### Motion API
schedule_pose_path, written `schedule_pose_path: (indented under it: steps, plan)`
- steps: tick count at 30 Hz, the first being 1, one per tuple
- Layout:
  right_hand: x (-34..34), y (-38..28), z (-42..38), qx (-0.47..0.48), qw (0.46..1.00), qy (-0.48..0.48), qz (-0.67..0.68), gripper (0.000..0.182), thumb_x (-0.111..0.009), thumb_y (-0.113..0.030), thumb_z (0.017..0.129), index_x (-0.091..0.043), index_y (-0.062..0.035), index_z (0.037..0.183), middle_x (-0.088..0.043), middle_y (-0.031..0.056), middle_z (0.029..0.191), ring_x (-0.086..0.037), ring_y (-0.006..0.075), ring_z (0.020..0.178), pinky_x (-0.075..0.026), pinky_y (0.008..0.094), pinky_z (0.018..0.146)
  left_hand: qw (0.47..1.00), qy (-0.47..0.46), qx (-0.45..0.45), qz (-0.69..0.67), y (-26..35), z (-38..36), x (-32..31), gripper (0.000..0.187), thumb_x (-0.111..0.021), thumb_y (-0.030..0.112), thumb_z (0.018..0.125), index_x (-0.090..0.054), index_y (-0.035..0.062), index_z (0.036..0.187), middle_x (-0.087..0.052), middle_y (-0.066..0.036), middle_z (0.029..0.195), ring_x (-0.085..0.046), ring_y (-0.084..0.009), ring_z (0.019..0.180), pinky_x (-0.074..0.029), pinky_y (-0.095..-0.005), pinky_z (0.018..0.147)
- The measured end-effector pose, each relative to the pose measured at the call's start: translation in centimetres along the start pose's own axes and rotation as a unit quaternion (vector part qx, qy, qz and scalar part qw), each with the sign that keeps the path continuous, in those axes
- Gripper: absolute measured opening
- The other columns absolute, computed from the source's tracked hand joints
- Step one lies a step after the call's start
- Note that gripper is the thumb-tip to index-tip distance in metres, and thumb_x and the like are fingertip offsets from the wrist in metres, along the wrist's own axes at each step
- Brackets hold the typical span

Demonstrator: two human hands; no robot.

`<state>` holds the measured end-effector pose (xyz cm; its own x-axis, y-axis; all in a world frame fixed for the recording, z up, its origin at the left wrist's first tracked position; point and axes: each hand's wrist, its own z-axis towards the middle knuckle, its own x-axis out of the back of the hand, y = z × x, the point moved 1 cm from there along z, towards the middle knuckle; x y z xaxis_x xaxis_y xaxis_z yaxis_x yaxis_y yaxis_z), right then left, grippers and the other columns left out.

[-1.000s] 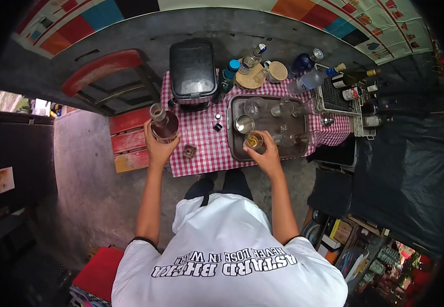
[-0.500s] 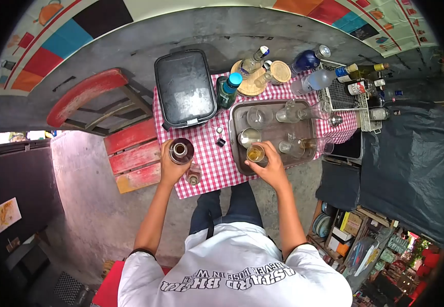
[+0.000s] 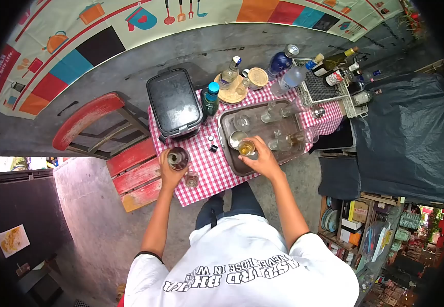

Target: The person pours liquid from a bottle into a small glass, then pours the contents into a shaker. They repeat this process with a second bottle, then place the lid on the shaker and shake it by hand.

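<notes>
My left hand (image 3: 170, 177) is wrapped round a dark brown bottle (image 3: 179, 159), seen from above with its open mouth up, at the table's left front. A small clear bottle (image 3: 191, 180) stands just right of that wrist. In my right hand (image 3: 266, 162) is a small glass (image 3: 247, 148) with amber liquid in it, over the front left of a brown tray (image 3: 237, 167). Touching or very close behind that glass is a metal cup (image 3: 236, 137). A black cap (image 3: 213, 148) and a small pale cap (image 3: 210, 138) lie on the checked cloth (image 3: 201, 166) between my hands.
Several glass vessels stand or lie on the tray. Behind it are a black lidded box (image 3: 174, 100), a blue-capped bottle (image 3: 210, 100), a round wooden board (image 3: 230, 93) and a wire basket (image 3: 329, 97) with bottles. A red chair (image 3: 130, 163) adjoins the table's left side.
The camera view has tilted up, showing more of the wall banner. Both hands keep their holds on the bottle and the glass, with little movement over the table.
</notes>
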<state>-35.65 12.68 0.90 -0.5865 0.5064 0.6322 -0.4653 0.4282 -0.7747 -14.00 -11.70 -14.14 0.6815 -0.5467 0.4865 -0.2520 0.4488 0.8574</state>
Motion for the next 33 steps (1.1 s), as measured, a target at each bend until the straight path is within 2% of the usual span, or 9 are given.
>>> schedule_pose_path:
  steps: [4, 7, 9, 13, 15, 17, 25, 27, 33]
  plan:
    - [0.0, 0.9, 0.0, 0.003, 1.000, 0.013, 0.010, 0.056, -0.081, -0.015, 0.076, -0.058, -0.0033, 0.126, -0.059, 0.0133, 0.106, -0.062, 0.0328, 0.101, -0.049, 0.0394, 0.090, 0.998, 0.017, 0.029, -0.044, 0.5, -0.1, 0.2, 0.079, -0.093, 0.019, 0.059, -0.053, 0.0015, 0.125, -0.056, -0.016, 0.120, -0.056, -0.0371, 0.113, -0.046, -0.0431, 0.098]
    - [0.4, 1.7, 0.4, -0.007, 1.000, 0.001, 0.017, 0.060, -0.081, -0.015, 0.075, -0.058, -0.0047, 0.130, -0.058, 0.0127, 0.103, -0.061, 0.0318, 0.098, -0.049, 0.0395, 0.089, 0.999, -0.027, 0.031, 0.008, 0.8, 0.3, 0.4, 0.074, -0.093, 0.021, 0.061, -0.054, 0.0030, 0.121, -0.058, -0.015, 0.116, -0.058, -0.0351, 0.111, -0.048, -0.0420, 0.096]
    - [0.7, 2.2, 0.6, -0.011, 1.000, -0.007, 0.016, 0.062, -0.081, -0.015, 0.075, -0.058, -0.0054, 0.132, -0.058, 0.0124, 0.102, -0.061, 0.0312, 0.096, -0.049, 0.0395, 0.088, 0.997, -0.032, 0.046, -0.054, -1.1, -0.2, -0.3, 0.070, -0.093, 0.021, 0.062, -0.055, 0.0044, 0.119, -0.061, -0.014, 0.113, -0.061, -0.0337, 0.108, -0.050, -0.0416, 0.093]
    - [1.1, 3.6, 0.7, -0.001, 0.999, -0.023, -0.034, 0.064, -0.081, -0.016, 0.075, -0.058, -0.0058, 0.133, -0.058, 0.0129, 0.105, -0.061, 0.0318, 0.100, -0.049, 0.0396, 0.089, 0.988, -0.051, 0.088, -0.113, 0.3, -0.1, 0.1, 0.070, -0.092, 0.014, 0.064, -0.053, 0.0047, 0.122, -0.065, -0.012, 0.116, -0.064, -0.0269, 0.109, -0.051, -0.0383, 0.093]
    - [1.4, 4.2, 1.6, 0.020, 0.998, -0.022, -0.049, 0.064, -0.081, -0.017, 0.075, -0.058, -0.0062, 0.134, -0.058, 0.0132, 0.107, -0.061, 0.0322, 0.100, -0.049, 0.0398, 0.089, 0.989, -0.048, 0.073, -0.121, 0.6, 0.2, 0.1, 0.071, -0.092, 0.012, 0.064, -0.053, 0.0046, 0.123, -0.066, -0.011, 0.118, -0.064, -0.0245, 0.110, -0.051, -0.0371, 0.094]
    - [1.5, 4.7, 1.4, 0.000, 0.999, -0.034, -0.030, 0.065, -0.081, -0.018, 0.075, -0.058, -0.0079, 0.135, -0.058, 0.0142, 0.110, -0.061, 0.0341, 0.103, -0.049, 0.0401, 0.091, 0.987, -0.040, 0.096, -0.120, 0.7, -0.2, -0.1, 0.072, -0.092, 0.012, 0.064, -0.052, 0.0053, 0.123, -0.066, -0.011, 0.119, -0.064, -0.0250, 0.110, -0.051, -0.0371, 0.094]
    - [1.6, 5.8, 2.4, -0.031, 0.990, -0.074, -0.112, 0.074, -0.081, -0.026, 0.074, -0.054, -0.0115, 0.141, -0.057, 0.0208, 0.123, -0.058, 0.0387, 0.117, -0.047, 0.0427, 0.100, 0.983, -0.065, 0.104, -0.139, -0.1, 0.4, -0.2, 0.070, -0.090, 0.010, 0.064, -0.052, 0.0064, 0.122, -0.067, -0.010, 0.116, -0.065, -0.0247, 0.109, -0.050, -0.0379, 0.094]
    - [1.4, 6.6, 2.7, -0.031, 0.985, -0.079, -0.152, 0.079, -0.081, -0.029, 0.075, -0.050, -0.0143, 0.146, -0.050, 0.0281, 0.139, -0.050, 0.0415, 0.130, -0.042, 0.0424, 0.108, 0.976, -0.069, 0.102, -0.179, -0.4, 0.3, -0.3, 0.070, -0.090, 0.009, 0.063, -0.052, 0.0069, 0.122, -0.067, -0.010, 0.117, -0.065, -0.0240, 0.109, -0.050, -0.0372, 0.095]
    - [3.2, 4.3, 3.8, -0.063, 0.975, -0.144, -0.156, 0.081, -0.079, -0.032, 0.075, -0.048, -0.0154, 0.148, -0.045, 0.0299, 0.146, -0.048, 0.0433, 0.133, -0.041, 0.0409, 0.110, 0.981, -0.063, 0.107, -0.150, 1.0, 0.4, 0.3, 0.071, -0.090, 0.006, 0.063, -0.051, 0.0079, 0.122, -0.067, -0.009, 0.117, -0.064, -0.0233, 0.110, -0.050, -0.0367, 0.095]
